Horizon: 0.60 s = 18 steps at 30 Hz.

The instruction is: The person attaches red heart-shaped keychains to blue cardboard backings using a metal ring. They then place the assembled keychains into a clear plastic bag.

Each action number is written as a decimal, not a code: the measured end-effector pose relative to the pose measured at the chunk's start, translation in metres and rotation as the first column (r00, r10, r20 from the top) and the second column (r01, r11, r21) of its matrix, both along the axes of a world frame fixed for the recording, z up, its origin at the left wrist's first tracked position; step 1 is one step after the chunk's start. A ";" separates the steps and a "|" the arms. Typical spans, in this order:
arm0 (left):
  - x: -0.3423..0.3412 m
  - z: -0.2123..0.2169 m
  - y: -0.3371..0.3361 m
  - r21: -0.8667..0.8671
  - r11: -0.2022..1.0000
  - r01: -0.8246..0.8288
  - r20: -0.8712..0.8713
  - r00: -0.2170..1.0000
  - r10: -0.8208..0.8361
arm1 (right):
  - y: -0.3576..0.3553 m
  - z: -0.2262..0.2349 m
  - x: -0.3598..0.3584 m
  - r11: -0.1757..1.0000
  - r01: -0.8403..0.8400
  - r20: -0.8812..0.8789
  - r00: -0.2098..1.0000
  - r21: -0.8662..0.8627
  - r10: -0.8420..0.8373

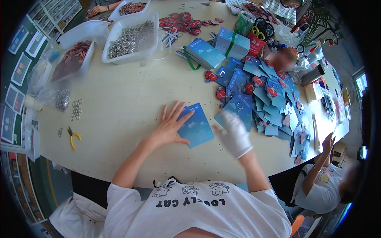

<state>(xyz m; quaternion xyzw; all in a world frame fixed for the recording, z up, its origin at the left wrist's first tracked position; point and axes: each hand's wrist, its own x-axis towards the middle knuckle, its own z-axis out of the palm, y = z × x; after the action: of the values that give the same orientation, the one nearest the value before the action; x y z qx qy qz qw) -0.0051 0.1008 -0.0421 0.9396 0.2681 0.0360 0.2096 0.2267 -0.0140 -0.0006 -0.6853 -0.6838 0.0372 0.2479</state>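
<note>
My left hand (170,126) is bare, with its fingers spread, and presses on a blue printed card (199,127) lying on the table in front of me. Just to the right, my right hand (235,137) wears a white glove and is smeared by motion, so its fingers do not show clearly. It is at the lower edge of another blue card (245,106), which has a metal ring on it. Beyond that spreads a large heap of blue cards (265,95), many with red keychain charms (259,81) attached.
Banded card stacks (206,53) stand at the far side. White tubs hold metal key rings (131,39) and red charms (73,57). Yellow-handled pliers (74,139) and loose rings (76,110) lie at left. A co-worker's hand (328,142) is at right; other people sit at the far side.
</note>
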 end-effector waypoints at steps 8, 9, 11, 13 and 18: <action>-0.001 -0.005 -0.002 0.030 1.000 0.006 0.078 0.997 -0.009 | 0.016 -0.007 -0.058 0.934 0.222 -0.102 0.960 -0.281 -0.259; -0.001 -0.005 -0.003 0.029 1.000 0.002 0.084 0.996 -0.005 | 0.019 -0.001 -0.057 0.908 0.183 -0.203 0.940 -0.376 -0.274; -0.003 0.002 -0.004 0.003 1.000 0.000 0.111 0.994 -0.001 | 0.031 0.013 -0.053 0.846 0.047 -0.380 0.879 -0.532 -0.288; -0.004 0.006 -0.005 -0.002 1.000 -0.014 0.163 0.987 0.014 | 0.032 0.001 -0.056 0.884 0.020 -0.334 0.922 -0.467 -0.197; -0.007 0.000 -0.003 -0.078 0.997 -0.005 0.486 0.873 0.042 | 0.032 -0.007 -0.059 0.904 -0.031 -0.305 0.946 -0.426 -0.112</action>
<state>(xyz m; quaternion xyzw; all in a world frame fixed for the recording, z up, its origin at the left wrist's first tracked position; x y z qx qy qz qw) -0.0126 0.0977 -0.0423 0.8886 0.2192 0.2639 0.3044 0.1680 0.0176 -0.0072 -0.7215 -0.5948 0.2917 0.2015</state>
